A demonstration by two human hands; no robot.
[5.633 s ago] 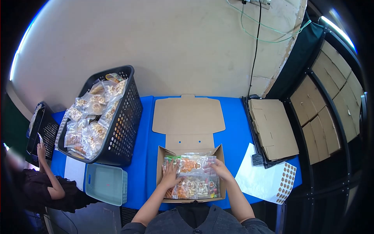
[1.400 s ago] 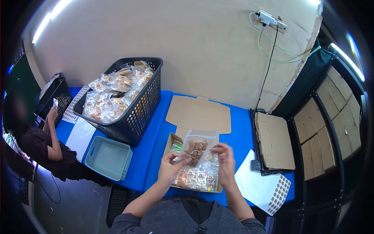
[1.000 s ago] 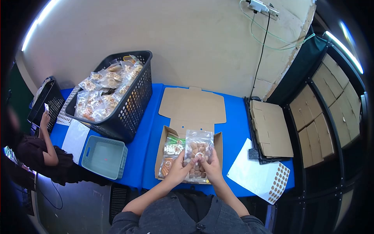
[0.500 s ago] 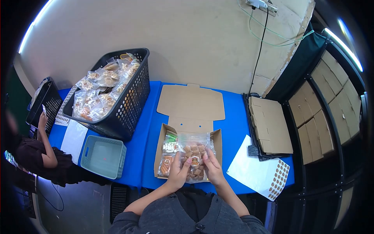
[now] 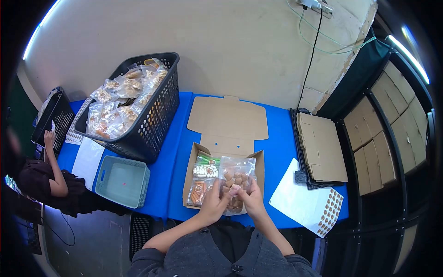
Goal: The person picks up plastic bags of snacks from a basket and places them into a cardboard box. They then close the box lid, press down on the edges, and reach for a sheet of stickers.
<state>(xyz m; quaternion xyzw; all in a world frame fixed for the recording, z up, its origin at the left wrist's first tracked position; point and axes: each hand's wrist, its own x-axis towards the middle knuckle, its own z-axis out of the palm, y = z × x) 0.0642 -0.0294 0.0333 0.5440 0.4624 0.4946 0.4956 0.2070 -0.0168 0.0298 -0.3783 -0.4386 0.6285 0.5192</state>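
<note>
A clear bag of brown square snacks point(image 5: 236, 167) is held over the right part of an open cardboard box point(image 5: 227, 121). My left hand point(image 5: 213, 205) grips the bag's lower left side. On its right side, my right hand point(image 5: 252, 199) is closed on it too. Both thumbs meet at the front of the bag, covering its round label. Inside the box, on the left, lie a bag with green sticks point(image 5: 208, 160), white pieces point(image 5: 206, 171) just below them, and a bag of orange-brown sticks point(image 5: 197, 190).
A dark basket point(image 5: 159, 111) full of snack bags stands at left, with a grey-green tray point(image 5: 122, 182) before it. Flattened boxes point(image 5: 321, 150) and a label sheet point(image 5: 307, 196) lie at right. Another person point(image 5: 50, 184) works at far left.
My thumbs have come together over the round label, which was visible before. The bag has shifted slightly right, showing more of the white pieces and orange-brown sticks in the box.
</note>
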